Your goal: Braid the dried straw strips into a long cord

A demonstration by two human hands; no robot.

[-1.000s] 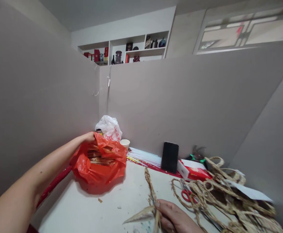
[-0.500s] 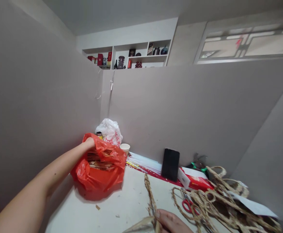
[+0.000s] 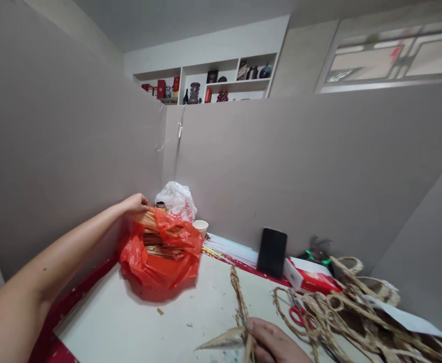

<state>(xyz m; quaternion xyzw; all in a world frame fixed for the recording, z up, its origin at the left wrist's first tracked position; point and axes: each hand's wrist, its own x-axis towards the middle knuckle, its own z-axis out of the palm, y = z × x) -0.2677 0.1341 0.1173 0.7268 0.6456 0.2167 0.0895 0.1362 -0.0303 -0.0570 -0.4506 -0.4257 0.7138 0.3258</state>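
My left hand (image 3: 136, 203) is at the upper left rim of a red plastic bag (image 3: 156, 287), its fingers pinched on pale dried husk strips (image 3: 147, 218) that stick up at the bag's mouth. More flat, brownish strips lie stacked inside the bag. Low in the view, my right hand (image 3: 276, 343) grips a braided husk cord (image 3: 236, 290) between thumb and fingers. The cord's looped end points away from me on the white board. Beside the thumb, a loose dried leaf end (image 3: 221, 339) spreads to the left.
Coils of braided cord (image 3: 342, 317) and red-handled scissors (image 3: 298, 315) lie at the right. Behind them are a red and white box (image 3: 312, 277), green-handled pliers (image 3: 319, 257) and a black phone (image 3: 272, 252). A white cup (image 3: 201, 227) and white plastic bag (image 3: 177, 199) stand near the partition.
My left hand has come up out of the red bag to its rim, with pale strips now showing under the fingers. My right hand still holds the cord. The view has shifted slightly.
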